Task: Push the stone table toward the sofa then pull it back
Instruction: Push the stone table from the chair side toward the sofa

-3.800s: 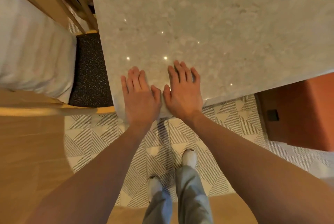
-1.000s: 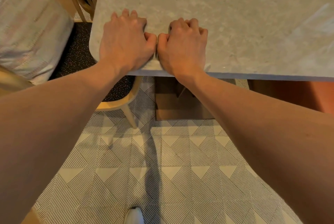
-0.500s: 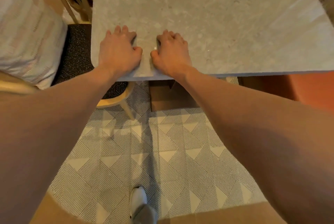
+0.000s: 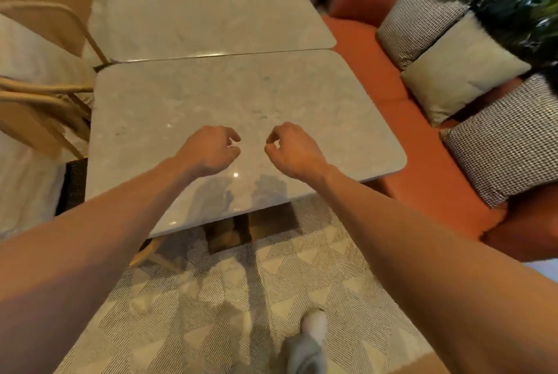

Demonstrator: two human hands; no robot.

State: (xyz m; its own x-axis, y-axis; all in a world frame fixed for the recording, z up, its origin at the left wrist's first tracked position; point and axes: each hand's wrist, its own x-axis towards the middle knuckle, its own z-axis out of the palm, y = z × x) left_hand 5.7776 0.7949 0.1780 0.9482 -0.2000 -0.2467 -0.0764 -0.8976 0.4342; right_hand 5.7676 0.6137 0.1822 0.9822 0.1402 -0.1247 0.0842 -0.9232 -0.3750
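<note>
The pale grey stone table point(image 4: 211, 102) fills the middle of the head view, its near edge toward me. Its right side runs close along the orange sofa point(image 4: 422, 180). My left hand point(image 4: 208, 150) hovers above the tabletop, fingers loosely curled, holding nothing. My right hand point(image 4: 291, 148) hovers beside it in the same loose curl, also off the stone. Both cast shadows on the table near its front edge.
A second stone table point(image 4: 205, 14) butts against the far edge. Wooden chairs point(image 4: 45, 96) with white cushions stand at the left. Checked and cream pillows point(image 4: 459, 68) lie on the sofa, a plant behind them. A patterned rug point(image 4: 241, 298) covers the floor, with my foot point(image 4: 311, 328) on it.
Both hands have lifted off the table's near edge and now hang above the top. My head has risen and pulled back, so the whole table and sofa show.
</note>
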